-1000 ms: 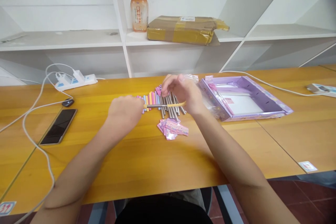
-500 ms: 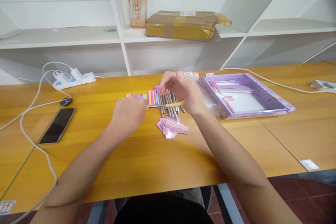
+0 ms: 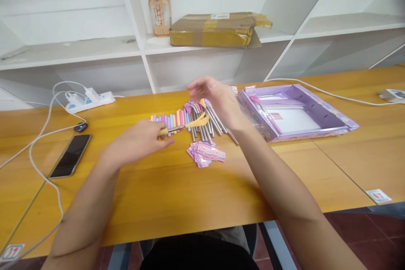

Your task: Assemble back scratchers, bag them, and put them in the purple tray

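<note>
Wooden tabletop (image 3: 177, 198) viewed from above its near edge, with white shelving (image 3: 193, 65) behind. Nearest, a few pink cards (image 3: 205, 154) overlap around the middle, and a dark phone (image 3: 71, 156) lies toward the left. Just beyond, the left hand (image 3: 136, 141) has its grip wrapped around the yellow handle of a scratcher (image 3: 182, 127); its steel shaft and yellow hand-shaped tip point right, in front of a bunch of steel rods (image 3: 202, 133). Pastel sticks (image 3: 171, 119) form a row left of these rods. The right hand (image 3: 221, 101) is raised above the rods' far ends, its grip wide, fingers loosely curved. Right of it sits an open purple box (image 3: 322, 112). Near the far edge, at left, is a power strip (image 3: 91, 100). On the shelving stand a taped parcel (image 3: 210, 29) and an orange bottle (image 3: 160, 14).
</note>
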The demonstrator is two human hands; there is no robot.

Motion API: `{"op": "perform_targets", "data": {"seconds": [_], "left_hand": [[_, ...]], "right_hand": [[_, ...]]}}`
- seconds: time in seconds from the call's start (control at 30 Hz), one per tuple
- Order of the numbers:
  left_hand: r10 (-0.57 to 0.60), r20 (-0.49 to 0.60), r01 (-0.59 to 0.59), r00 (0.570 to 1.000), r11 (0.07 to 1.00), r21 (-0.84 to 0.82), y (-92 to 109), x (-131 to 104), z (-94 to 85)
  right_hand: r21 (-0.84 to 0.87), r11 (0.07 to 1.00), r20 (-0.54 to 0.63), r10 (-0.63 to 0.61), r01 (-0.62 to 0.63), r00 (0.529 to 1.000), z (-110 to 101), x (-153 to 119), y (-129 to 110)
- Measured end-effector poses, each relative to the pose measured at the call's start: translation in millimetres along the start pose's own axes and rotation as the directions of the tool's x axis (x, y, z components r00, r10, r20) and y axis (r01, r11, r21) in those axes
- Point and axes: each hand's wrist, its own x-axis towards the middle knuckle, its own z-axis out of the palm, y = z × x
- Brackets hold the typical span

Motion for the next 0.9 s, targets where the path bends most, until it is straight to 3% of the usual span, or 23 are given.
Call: {"op": "perform_targets", "data": {"seconds": [0.1,0.2,0.3,0.43,0.53,0.7,0.9], "left_hand": [[0.104,0.044,-0.094,0.994,0.978,-0.188,-20,-5,-10.6],[0.143,0.07,-0.117,0.987,0.948,-0.296,-31,-5,-15.4],[0.184,0.053,-0.155,0.982,0.927,-0.341,-30,-5,-17.5],[0.167,-0.027,-0.168,0.986,0.941,-0.293,-21,-8,-18.7],[0.035,-0.147,-0.062,0.988,0.981,-0.185,-15,-12,-16.2],[-0.122,-0.312,0.169,0.942,0.977,0.128,-7,-8,-6.5],[-0.242,-0.334,0.352,0.911,0.878,0.324,-2,11,4.7]], "right_hand": [[-0.256,0.959,0.133,-0.087,0.119,0.987,-19,-1,-14],[-0.462,0.854,0.333,-0.084,0.24,0.939,-29,-5,-27],[-0.591,0.738,0.41,-0.071,0.324,0.909,-22,-9,-29],[-0.696,0.59,0.423,-0.122,0.408,0.898,-2,-10,-19],[-0.757,0.495,0.395,-0.174,0.427,0.902,6,-8,-13],[-0.845,0.346,0.334,-0.252,0.407,0.908,12,-6,-4],[-0.896,0.261,0.294,-0.254,0.358,0.921,22,-5,16]]}}
